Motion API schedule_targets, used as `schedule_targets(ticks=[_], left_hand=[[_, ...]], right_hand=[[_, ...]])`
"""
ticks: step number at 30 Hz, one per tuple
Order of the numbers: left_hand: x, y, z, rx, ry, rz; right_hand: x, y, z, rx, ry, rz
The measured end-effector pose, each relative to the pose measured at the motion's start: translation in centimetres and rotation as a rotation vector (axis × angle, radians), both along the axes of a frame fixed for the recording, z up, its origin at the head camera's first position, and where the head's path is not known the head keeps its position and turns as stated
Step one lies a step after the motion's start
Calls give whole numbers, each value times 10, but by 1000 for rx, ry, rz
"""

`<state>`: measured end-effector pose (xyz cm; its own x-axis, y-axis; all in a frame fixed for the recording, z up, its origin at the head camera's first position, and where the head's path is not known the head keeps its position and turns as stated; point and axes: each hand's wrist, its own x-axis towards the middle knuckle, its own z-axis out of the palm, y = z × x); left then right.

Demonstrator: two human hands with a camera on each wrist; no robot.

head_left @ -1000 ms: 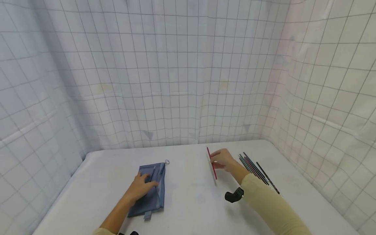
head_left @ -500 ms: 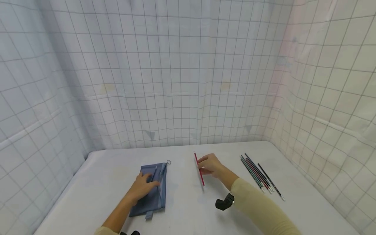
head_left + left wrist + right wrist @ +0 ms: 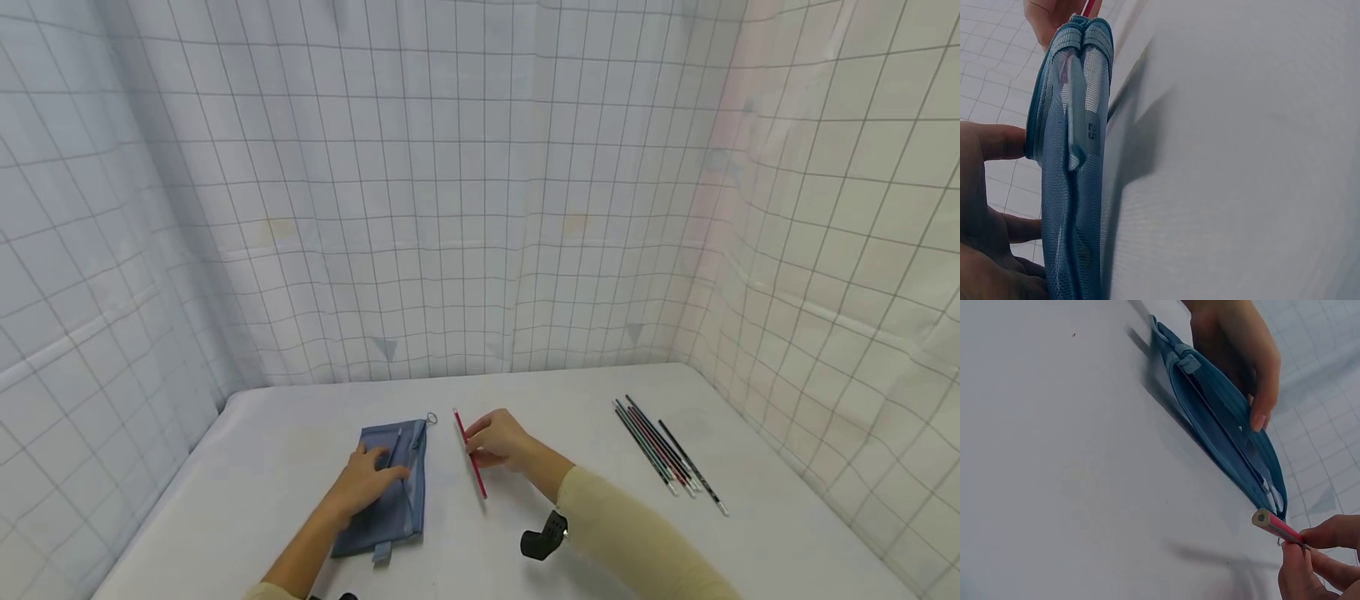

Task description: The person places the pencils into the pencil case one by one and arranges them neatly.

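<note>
A blue zip pencil pouch (image 3: 378, 523) lies on the white table, left of the middle. My left hand (image 3: 360, 486) rests on it with fingers spread over its upper face, the thumb near its right edge. In the right wrist view the long side of the pouch (image 3: 1216, 428) gapes, with pale pieces inside near one end. My right hand (image 3: 504, 440) pinches a red pencil (image 3: 478, 480) between thumb and fingers, just right of the pouch. Its blunt end, with a dark core, faces the right wrist camera beside the pouch's corner.
Several dark green, red and black pencils (image 3: 651, 446) with white ends lie together on the right of the table. One black patterned pencil (image 3: 693, 468) lies slightly apart. A small metal ring (image 3: 432, 418) sticks out at the pouch's far corner. Gridded white curtains (image 3: 465, 250) surround the table.
My right hand has carried the red pencil leftward from near the other pencils to beside the pouch. My left hand has stayed on the pouch.
</note>
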<state>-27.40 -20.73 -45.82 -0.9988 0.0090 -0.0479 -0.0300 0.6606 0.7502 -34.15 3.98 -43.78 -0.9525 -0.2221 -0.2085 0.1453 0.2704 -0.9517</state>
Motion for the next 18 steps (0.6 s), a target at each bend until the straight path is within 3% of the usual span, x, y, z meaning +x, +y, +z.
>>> schedule_targets(ticks=[18], left_hand=[[-3, 1, 4, -1, -23, 15]], right_hand=[[11, -41, -13, -10, -24, 73]])
